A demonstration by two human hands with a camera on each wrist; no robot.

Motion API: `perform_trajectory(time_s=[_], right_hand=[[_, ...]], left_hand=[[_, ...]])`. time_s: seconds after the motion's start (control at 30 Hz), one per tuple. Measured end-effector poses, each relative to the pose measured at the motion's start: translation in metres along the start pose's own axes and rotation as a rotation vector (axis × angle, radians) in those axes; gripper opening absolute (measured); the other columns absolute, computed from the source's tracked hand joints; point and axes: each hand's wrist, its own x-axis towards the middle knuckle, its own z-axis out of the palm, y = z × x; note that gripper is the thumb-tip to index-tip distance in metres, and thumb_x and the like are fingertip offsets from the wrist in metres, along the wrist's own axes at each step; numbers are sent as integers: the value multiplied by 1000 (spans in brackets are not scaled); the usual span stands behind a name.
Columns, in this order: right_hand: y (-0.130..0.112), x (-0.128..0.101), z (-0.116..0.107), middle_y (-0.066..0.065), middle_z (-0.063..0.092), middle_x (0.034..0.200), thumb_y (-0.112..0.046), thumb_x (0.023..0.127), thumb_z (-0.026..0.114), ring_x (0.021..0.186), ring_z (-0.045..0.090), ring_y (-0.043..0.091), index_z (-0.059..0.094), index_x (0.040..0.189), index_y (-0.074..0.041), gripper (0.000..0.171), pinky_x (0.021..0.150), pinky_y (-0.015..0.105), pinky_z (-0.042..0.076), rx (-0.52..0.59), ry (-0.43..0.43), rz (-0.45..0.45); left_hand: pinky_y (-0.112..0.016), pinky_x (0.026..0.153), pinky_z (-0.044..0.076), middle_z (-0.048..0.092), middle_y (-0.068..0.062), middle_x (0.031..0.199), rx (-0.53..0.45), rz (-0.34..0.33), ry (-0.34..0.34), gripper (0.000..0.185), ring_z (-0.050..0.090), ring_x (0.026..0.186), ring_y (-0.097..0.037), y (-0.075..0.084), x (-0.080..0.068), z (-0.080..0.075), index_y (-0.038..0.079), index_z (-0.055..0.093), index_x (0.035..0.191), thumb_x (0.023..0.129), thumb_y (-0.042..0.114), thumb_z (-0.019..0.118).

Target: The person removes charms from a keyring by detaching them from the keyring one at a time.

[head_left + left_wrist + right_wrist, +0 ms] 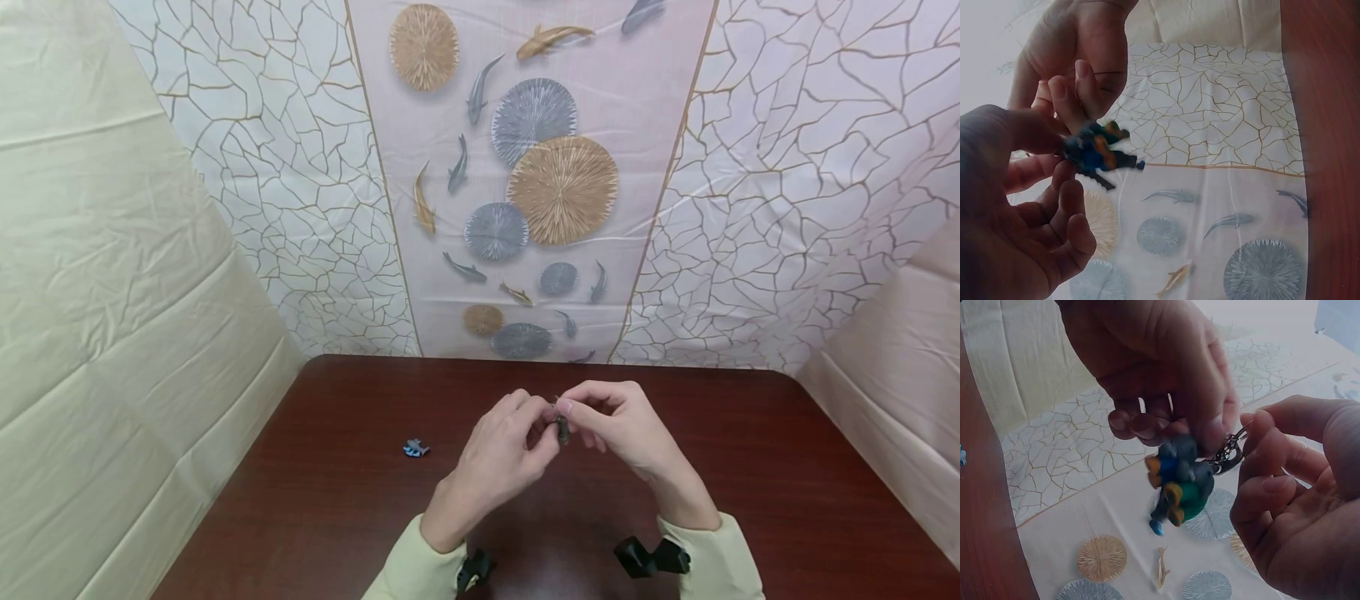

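Note:
Above the middle of the dark wooden table [750, 467], both hands meet around a small toy figure [562, 430]. It is dark blue, green and orange [1179, 484], and a metal clasp [1229, 453] hangs at its top. My left hand [536, 429] grips the figure's upper part with curled fingers [1147, 425]. My right hand [577, 412] pinches the clasp between thumb and forefinger [1260, 425]. In the left wrist view the figure [1094, 153] sits between my left hand's fingers [1054, 212] below it and my right hand's fingers [1072, 94] above it.
A small blue-and-grey piece [416, 448] lies on the table left of the hands, also at the left edge of the right wrist view [962, 455]. Patterned cloth walls [525, 167] enclose the table at the back and sides.

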Motion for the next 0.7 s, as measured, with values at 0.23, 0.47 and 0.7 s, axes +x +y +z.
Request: perform_trajectory(time_s=[0.23, 0.47, 0.7], right_hand=[[1, 0, 1, -3, 53, 56, -6, 93, 64, 42, 41, 15, 68, 93, 4, 11, 38, 32, 35, 8, -1, 35], [2, 1, 2, -2, 55, 59, -7, 94, 63, 43, 43, 14, 67, 93, 2, 10, 37, 33, 35, -3, -5, 36], [1, 1, 2, -3, 62, 68, -7, 95, 61, 44, 46, 15, 66, 94, 2, 10, 37, 31, 36, -9, -26, 24]], left_hand=[[-15, 64, 36, 50, 9, 79, -56, -2, -46, 4, 44, 74, -5, 0, -1, -6, 19, 61, 85, 86, 16, 63], [-17, 71, 41, 53, 7, 89, -124, 30, -37, 6, 48, 83, -6, -1, 0, -9, 18, 58, 86, 88, 12, 60], [-17, 69, 46, 57, 5, 93, -264, 42, -29, 6, 53, 82, -5, -4, 1, -11, 15, 59, 89, 91, 9, 57]])
